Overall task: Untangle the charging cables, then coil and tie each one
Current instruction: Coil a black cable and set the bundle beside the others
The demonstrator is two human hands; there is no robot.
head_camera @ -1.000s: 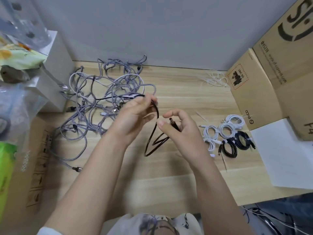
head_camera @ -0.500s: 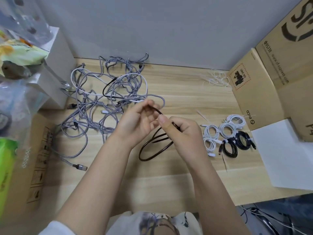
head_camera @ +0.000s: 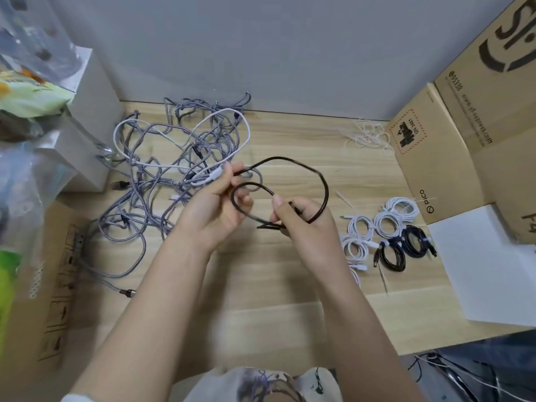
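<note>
A black cable [head_camera: 301,166] forms two loops in the air above the wooden table [head_camera: 290,140]. My left hand [head_camera: 214,207] pinches it at the upper left, where the loops cross. My right hand [head_camera: 301,224] grips the gathered strands lower right. Behind my left hand lies a big tangle of grey braided cables [head_camera: 162,169] with a white cable [head_camera: 232,117] looped through it. At the right sit several finished coils, white coiled cables [head_camera: 385,221] and black coiled cables [head_camera: 406,248].
Cardboard boxes [head_camera: 452,134] stand along the right. A white sheet [head_camera: 487,265] lies at the right front. White ties [head_camera: 368,137] lie at the back right. A grey box [head_camera: 87,134] and plastic bags [head_camera: 26,91] crowd the left. A flat carton [head_camera: 43,285] lies front left.
The black cable came free of the grey tangle and now stands in a wide loop to the right above my hands. Both hands shifted slightly right.
</note>
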